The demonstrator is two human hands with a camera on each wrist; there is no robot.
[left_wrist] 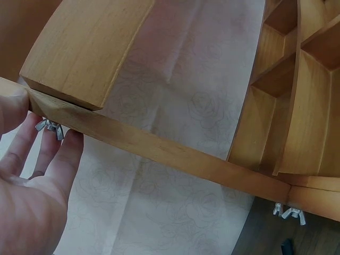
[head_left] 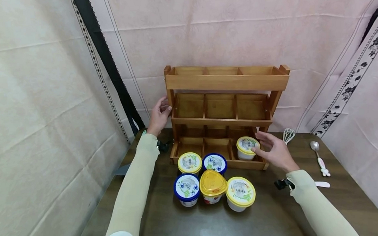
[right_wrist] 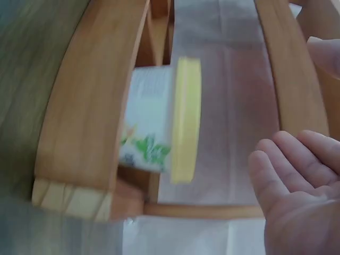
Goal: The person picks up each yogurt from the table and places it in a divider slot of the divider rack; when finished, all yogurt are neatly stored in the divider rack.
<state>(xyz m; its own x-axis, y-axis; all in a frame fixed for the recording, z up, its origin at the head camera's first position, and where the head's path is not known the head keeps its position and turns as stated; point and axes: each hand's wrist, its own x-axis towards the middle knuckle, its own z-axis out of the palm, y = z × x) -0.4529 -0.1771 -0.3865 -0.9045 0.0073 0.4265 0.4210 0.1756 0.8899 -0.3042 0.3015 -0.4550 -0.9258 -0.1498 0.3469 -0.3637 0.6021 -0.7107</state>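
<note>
A three-tier wooden rack with divided compartments stands against the cloth backdrop. My left hand grips its left side post, the thumb on one side and the fingers on the other, close to a wing nut. A yellow-lidded tub sits in the right compartment of the bottom tier. Beside that tub is my right hand, fingers extended; the right wrist view shows a gap between hand and tub. In front of the rack, several tubs with yellow lids and blue lids are grouped.
On the dark table, a whisk lies behind my right hand. Farther right is a spoon with a rabbit-shaped handle end. A white handle shows beside my right sleeve. Pale cloth hangs at the back and both sides.
</note>
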